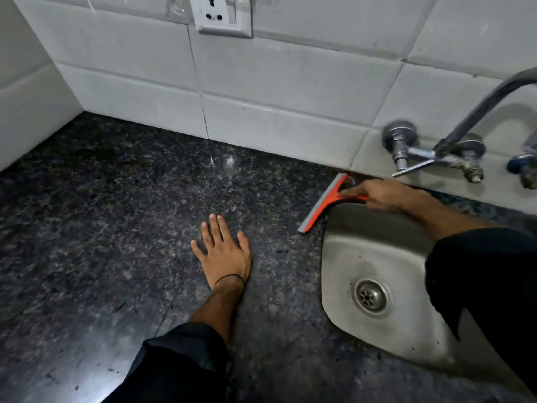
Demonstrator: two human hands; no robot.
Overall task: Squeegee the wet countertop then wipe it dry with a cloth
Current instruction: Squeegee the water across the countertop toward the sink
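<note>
A dark speckled granite countertop [116, 213] fills the left and middle of the view. An orange squeegee [322, 203] with a grey rubber blade lies with its blade along the counter at the sink's left rim, close to the back wall. My right hand [383, 194] grips its orange handle above the sink's far edge. My left hand [223, 248] rests flat on the counter with fingers spread, left of the squeegee and apart from it. No cloth is in view.
A steel sink [348, 257] with a round drain [370, 295] is set into the counter at right. A wall tap [436, 152] with a curved spout hangs above it. White tiles [261, 97] back the counter, and a socket plate [222, 14] sits high on them.
</note>
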